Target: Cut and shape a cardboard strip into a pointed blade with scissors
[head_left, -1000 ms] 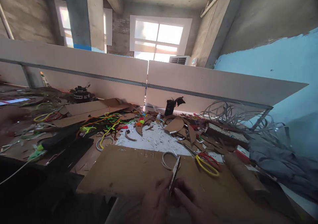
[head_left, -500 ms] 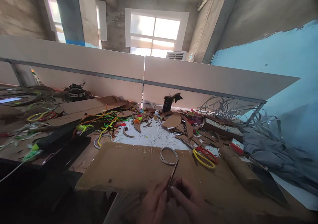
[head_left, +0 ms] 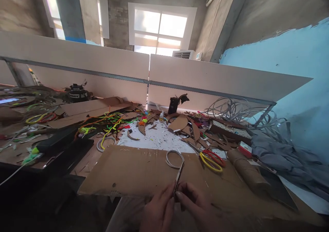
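Note:
Low in the view, my left hand [head_left: 160,206] and my right hand [head_left: 192,201] meet with fingers pinched on a narrow cardboard strip [head_left: 179,175], seen nearly edge-on. Its upper end points away from me and overlaps a pale ring-shaped coil [head_left: 171,159] lying on a brown cardboard sheet [head_left: 123,170]. A whitish band shows along the strip's side; I cannot tell whether it belongs to the strip. Part of the strip is hidden behind my fingers. Right of the ring lie scissors [head_left: 211,161] with red and yellow handles, blades pointing away to the left.
Cardboard scraps [head_left: 180,123], a small glue bottle [head_left: 161,115] and a black container [head_left: 173,105] lie farther back. Coloured pipe cleaners [head_left: 110,125] are heaped at left. A brown roll [head_left: 248,172] and grey cloth [head_left: 280,153] are at right. A white partition [head_left: 218,74] stands behind.
The strip has turned slightly, so its whitish side now shows more. Both hands stay pinched in nearly the same place. The camera view has shifted a little.

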`<control>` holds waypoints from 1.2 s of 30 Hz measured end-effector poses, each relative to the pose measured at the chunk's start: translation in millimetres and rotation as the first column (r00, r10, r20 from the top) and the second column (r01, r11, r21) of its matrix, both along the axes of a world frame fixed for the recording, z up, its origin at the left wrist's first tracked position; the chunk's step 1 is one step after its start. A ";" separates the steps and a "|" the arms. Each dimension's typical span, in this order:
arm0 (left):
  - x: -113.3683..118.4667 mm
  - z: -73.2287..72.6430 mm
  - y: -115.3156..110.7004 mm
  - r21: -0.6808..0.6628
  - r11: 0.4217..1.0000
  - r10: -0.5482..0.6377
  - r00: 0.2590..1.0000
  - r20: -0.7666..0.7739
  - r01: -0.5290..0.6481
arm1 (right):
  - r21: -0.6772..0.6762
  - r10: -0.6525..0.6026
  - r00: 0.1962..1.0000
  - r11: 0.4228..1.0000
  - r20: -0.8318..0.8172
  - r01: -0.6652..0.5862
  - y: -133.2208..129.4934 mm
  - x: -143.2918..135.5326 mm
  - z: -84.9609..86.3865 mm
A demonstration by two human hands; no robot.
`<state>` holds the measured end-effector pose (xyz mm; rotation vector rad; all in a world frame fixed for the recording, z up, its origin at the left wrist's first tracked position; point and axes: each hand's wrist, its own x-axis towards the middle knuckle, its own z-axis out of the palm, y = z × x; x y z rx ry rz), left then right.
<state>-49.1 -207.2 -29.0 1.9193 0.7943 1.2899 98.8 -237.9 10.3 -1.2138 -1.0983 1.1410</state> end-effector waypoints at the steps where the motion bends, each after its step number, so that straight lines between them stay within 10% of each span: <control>1: -0.6 1.1 -0.1 0.009 1.000 -0.001 1.000 -0.010 0.001 | 0.007 -0.003 1.000 1.000 -0.007 0.003 0.2 0.1 -0.6; 15: -7.0 10.8 3.1 0.111 0.987 -0.098 0.986 -0.133 0.113 | -0.057 0.006 1.000 0.998 0.003 -0.006 -1.2 0.1 6.7; 36: -2.6 13.5 0.5 -0.126 0.981 -0.145 0.988 0.051 0.150 | 0.014 -0.034 0.997 0.999 -0.064 0.035 -0.9 5.4 -13.2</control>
